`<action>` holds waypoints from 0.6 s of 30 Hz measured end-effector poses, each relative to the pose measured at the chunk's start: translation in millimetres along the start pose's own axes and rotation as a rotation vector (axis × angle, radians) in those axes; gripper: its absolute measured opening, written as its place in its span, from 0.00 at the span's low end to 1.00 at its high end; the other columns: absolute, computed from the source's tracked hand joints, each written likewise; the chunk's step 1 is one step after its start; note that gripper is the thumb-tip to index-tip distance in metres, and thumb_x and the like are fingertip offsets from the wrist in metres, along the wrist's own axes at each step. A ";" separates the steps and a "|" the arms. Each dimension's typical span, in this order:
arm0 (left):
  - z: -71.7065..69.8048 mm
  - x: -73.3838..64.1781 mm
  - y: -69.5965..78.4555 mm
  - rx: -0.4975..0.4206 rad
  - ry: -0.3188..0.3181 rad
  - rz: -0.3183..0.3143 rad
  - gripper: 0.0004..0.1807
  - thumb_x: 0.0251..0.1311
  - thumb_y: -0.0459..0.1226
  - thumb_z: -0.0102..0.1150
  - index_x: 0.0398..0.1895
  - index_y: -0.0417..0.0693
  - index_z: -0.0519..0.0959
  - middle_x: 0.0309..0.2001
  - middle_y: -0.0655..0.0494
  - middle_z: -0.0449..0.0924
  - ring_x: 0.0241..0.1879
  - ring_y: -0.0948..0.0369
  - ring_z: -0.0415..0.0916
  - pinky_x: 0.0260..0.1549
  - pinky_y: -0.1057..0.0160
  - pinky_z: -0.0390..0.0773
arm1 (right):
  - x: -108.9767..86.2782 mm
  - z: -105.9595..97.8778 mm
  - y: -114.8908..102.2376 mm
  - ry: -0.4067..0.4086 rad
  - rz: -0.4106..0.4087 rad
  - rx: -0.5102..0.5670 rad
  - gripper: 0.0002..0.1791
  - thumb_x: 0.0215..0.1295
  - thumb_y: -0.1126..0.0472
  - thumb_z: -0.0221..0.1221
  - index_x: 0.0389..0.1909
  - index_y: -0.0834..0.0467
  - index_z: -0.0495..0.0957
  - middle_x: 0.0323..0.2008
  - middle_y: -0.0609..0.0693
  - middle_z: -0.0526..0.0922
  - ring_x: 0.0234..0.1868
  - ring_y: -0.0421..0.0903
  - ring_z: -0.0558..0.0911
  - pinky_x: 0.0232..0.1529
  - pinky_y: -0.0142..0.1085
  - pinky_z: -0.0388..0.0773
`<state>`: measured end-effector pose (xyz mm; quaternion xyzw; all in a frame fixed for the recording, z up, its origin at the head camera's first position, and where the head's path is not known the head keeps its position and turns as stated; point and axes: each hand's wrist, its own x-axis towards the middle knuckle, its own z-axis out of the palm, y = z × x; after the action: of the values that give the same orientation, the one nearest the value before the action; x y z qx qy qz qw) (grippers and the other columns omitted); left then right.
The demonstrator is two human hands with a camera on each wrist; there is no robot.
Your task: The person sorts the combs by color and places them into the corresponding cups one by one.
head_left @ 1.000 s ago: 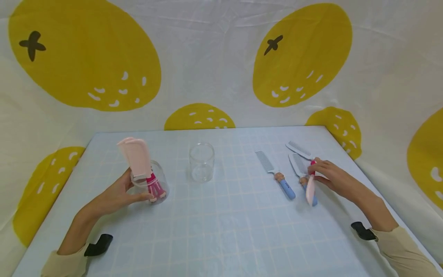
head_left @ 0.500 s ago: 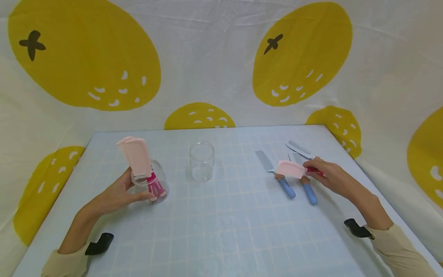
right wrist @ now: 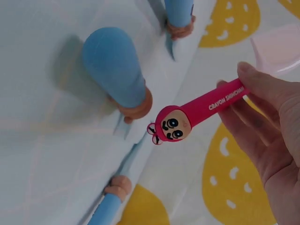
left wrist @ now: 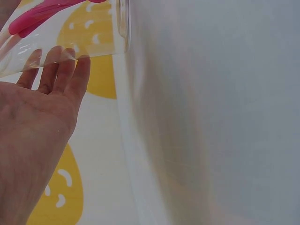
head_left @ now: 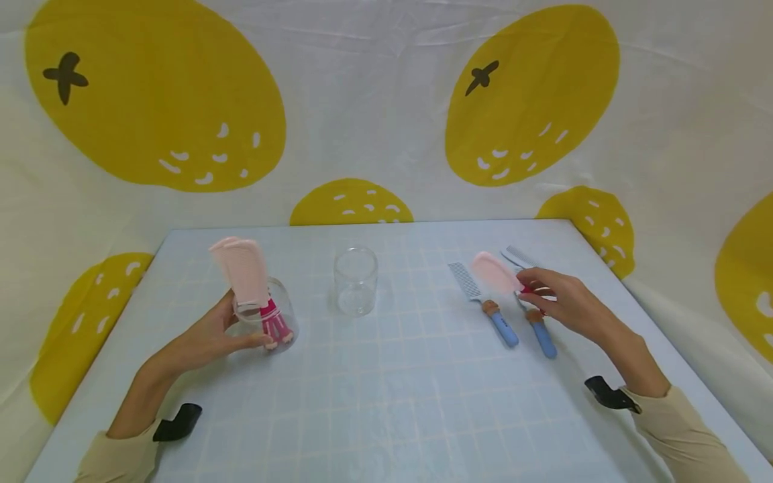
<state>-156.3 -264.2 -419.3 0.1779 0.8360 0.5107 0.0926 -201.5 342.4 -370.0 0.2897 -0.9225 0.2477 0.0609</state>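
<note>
In the head view my left hand [head_left: 208, 342] grips a clear glass cup [head_left: 290, 302] at the left of the table. Pale pink combs [head_left: 246, 272] stand in it with their heads above the rim and bright pink handles [head_left: 276, 323] inside. In the left wrist view the fingers [left wrist: 58, 77] lie along the cup's side [left wrist: 93, 44]. My right hand [head_left: 568, 302] pinches another pink comb [head_left: 494, 272] above the blue combs. The right wrist view shows its bright pink handle [right wrist: 211, 105], ending in a cartoon face, between thumb and fingers.
A second clear glass cup [head_left: 356, 282] stands at mid-table. Blue-handled combs with brown figures lie at the right: one at left [head_left: 501, 329], one beside it [head_left: 543, 339], and a third [head_left: 518, 256] partly behind my right hand. A patterned cloth [head_left: 374, 121] hangs behind the table [head_left: 386, 402].
My right hand has lifted the pink comb and turned it, so its head swings from pointing toward me to pointing left and away. The left hand and its cup stay put.
</note>
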 end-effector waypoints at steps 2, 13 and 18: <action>0.9 -0.7 0.8 0.000 0.003 0.002 0.60 0.62 0.36 0.72 0.84 0.63 0.37 0.80 0.44 0.47 0.74 0.38 0.50 0.63 0.23 0.59 | 4.1 2.2 -3.4 0.003 0.010 0.031 0.23 0.58 0.76 0.70 0.54 0.62 0.79 0.46 0.55 0.86 0.45 0.56 0.87 0.42 0.32 0.86; 2.0 -2.0 3.2 0.002 0.014 -0.024 0.59 0.61 0.37 0.72 0.84 0.59 0.38 0.78 0.44 0.50 0.73 0.38 0.51 0.61 0.23 0.62 | 24.0 12.5 -15.0 0.107 -0.022 0.121 0.22 0.58 0.75 0.70 0.53 0.62 0.78 0.45 0.54 0.87 0.44 0.55 0.88 0.44 0.21 0.79; 2.0 -2.0 3.9 0.002 0.010 -0.027 0.59 0.62 0.37 0.72 0.84 0.60 0.38 0.79 0.44 0.49 0.73 0.37 0.51 0.61 0.23 0.63 | 29.8 16.5 -20.9 0.147 -0.007 0.152 0.28 0.59 0.74 0.71 0.60 0.60 0.76 0.51 0.56 0.85 0.45 0.54 0.88 0.44 0.20 0.79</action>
<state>-153.0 -261.8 -416.8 0.1643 0.8393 0.5094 0.0950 -213.7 304.4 -367.9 0.2779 -0.8930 0.3374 0.1070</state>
